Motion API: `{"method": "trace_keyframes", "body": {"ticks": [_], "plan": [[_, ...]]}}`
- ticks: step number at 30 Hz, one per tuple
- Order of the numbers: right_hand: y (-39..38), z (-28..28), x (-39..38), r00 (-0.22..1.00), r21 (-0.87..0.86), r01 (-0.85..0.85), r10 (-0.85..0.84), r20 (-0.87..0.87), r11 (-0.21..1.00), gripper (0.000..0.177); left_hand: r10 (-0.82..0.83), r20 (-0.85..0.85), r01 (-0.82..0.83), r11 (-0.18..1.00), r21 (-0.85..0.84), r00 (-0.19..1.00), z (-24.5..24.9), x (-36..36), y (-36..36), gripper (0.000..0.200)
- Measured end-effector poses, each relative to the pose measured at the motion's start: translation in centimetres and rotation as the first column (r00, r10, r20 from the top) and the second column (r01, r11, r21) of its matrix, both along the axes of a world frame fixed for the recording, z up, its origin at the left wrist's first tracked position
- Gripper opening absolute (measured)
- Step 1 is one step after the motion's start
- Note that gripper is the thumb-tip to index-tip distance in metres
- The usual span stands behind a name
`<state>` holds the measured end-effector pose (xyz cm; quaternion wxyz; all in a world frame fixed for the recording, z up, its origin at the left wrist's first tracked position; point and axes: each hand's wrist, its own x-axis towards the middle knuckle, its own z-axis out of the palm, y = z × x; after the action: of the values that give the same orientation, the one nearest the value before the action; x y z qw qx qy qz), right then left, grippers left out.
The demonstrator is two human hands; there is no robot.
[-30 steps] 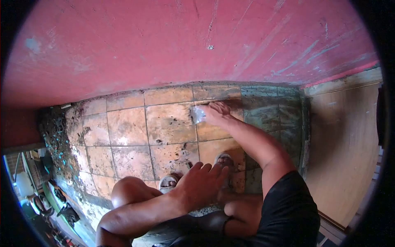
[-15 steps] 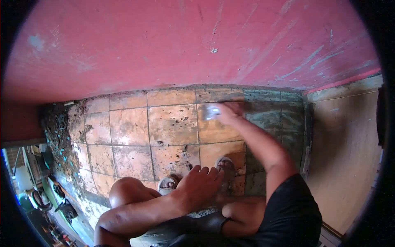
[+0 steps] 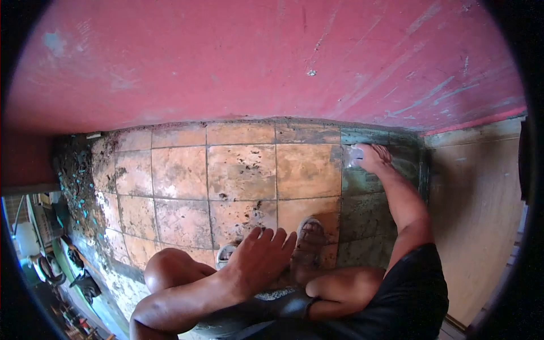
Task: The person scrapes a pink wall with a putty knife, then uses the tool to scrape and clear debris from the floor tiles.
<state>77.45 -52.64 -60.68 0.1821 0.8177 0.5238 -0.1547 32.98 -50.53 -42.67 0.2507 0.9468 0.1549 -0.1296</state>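
In the head view, a small pale grey object (image 3: 355, 154), too blurred to identify, is being gripped in the closed fingers of the right hand (image 3: 375, 158). It is being pressed onto a dark greenish stained floor tile (image 3: 362, 187) just below the scuffed red painted wall (image 3: 255, 62). Well apart from it, the left hand (image 3: 258, 258) is being held open, fingers spread, just beside a worn grey sandal (image 3: 309, 232) on the mottled orange square tiles (image 3: 241, 170).
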Motion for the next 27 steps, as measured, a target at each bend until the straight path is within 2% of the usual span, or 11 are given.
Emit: {"method": "trace_keyframes", "body": {"ticks": [3,7,10,14,15,16,19,21,23,25,27], "plan": [[0.5,0.6,-0.1,0.994,-0.052,0.065,-0.069,-0.079,0.997,0.063,-0.057,0.013,0.057,0.996,-0.07,0.998,0.2,1.8,-0.7,0.059],[-1.7,-1.3,0.7,0.965,0.192,0.128,-0.077,-0.251,0.973,0.064,-0.1,0.073,0.108,0.987,-0.117,0.992,-0.6,1.7,-1.0,0.062],[-1.8,-1.7,0.5,0.974,0.007,0.076,-0.072,-0.216,0.997,0.065,-0.04,0.074,0.044,0.997,-0.058,0.996,-0.9,0.5,-0.9,0.048],[0.0,-2.9,-2.0,0.977,0.001,0.124,-0.122,-0.173,0.992,0.063,-0.044,0.069,0.047,0.998,-0.045,0.997,-0.6,1.1,-0.6,0.051],[1.5,-1.5,-4.1,0.97,-0.007,0.087,-0.087,-0.226,0.996,0.061,-0.047,0.096,0.052,0.998,-0.044,0.994,-0.7,1.4,-0.8,0.052],[2.2,-3.3,-5.5,0.964,0.006,0.106,-0.101,-0.248,0.994,0.061,-0.05,0.122,0.056,0.997,-0.043,0.991,-0.7,1.9,-1.0,0.052],[5.7,-3.4,-11.8,0.925,0.017,-0.135,0.132,-0.357,0.991,0.064,-0.128,0.048,0.134,0.977,-0.163,0.991,-0.2,2.7,-1.2,0.069],[5.9,-3.6,-12.3,0.925,0.136,-0.1,0.143,-0.351,0.986,0.057,-0.088,0.008,0.088,0.976,-0.198,0.996,-0.1,2.2,-1.1,0.069],[6.4,-2.1,-8.4,0.933,0.074,0.095,-0.062,-0.355,0.993,0.06,-0.017,-0.05,0.008,0.987,-0.158,0.999,-0.1,0.4,-0.8,0.067],[5.4,0.1,-2.4,0.928,0.187,0.103,-0.027,-0.371,0.977,0.062,0.035,-0.076,-0.039,0.998,-0.052,0.996,-0.4,-0.8,-0.7,0.064],[5.9,1.5,-1.6,0.976,0.094,0.057,-0.036,-0.214,0.994,0.062,0.049,-0.07,-0.051,0.998,-0.025,0.996,0.2,-1.1,-0.2,0.062]]}}
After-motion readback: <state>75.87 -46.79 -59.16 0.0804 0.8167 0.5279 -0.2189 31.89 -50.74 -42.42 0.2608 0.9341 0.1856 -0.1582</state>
